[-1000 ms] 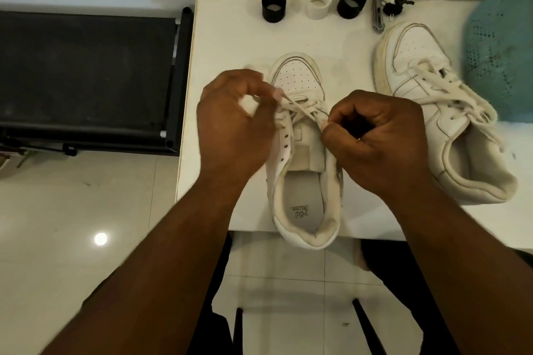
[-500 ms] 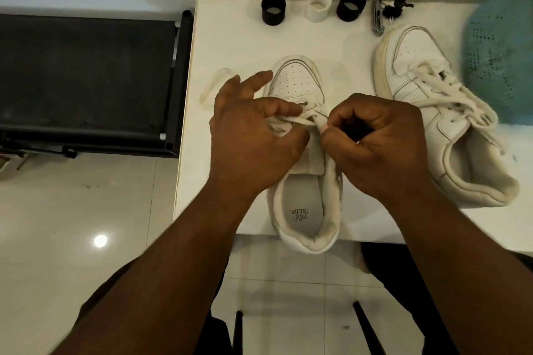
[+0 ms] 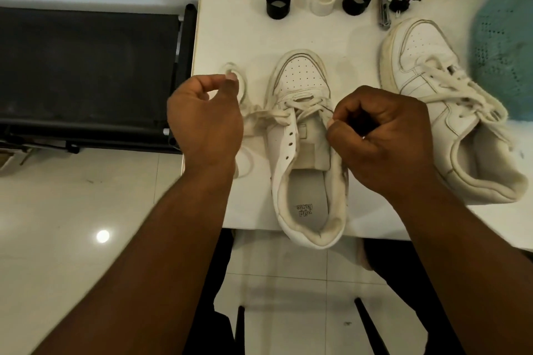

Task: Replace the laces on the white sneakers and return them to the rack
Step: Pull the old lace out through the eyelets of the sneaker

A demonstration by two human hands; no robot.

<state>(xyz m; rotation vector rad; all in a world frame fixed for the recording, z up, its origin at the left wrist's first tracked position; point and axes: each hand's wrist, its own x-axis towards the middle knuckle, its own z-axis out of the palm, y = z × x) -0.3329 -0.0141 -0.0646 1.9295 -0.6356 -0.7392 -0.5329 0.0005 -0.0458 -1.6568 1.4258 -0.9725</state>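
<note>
white lace (image 3: 266,118) pinched by left hand (image 3: 206,121), right hand (image 3: 380,135) pinching at sneaker (image 3: 305,153)

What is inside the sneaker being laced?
Inside the middle sneaker only a grey insole with a printed logo shows; the tongue covers the toe end.
</note>
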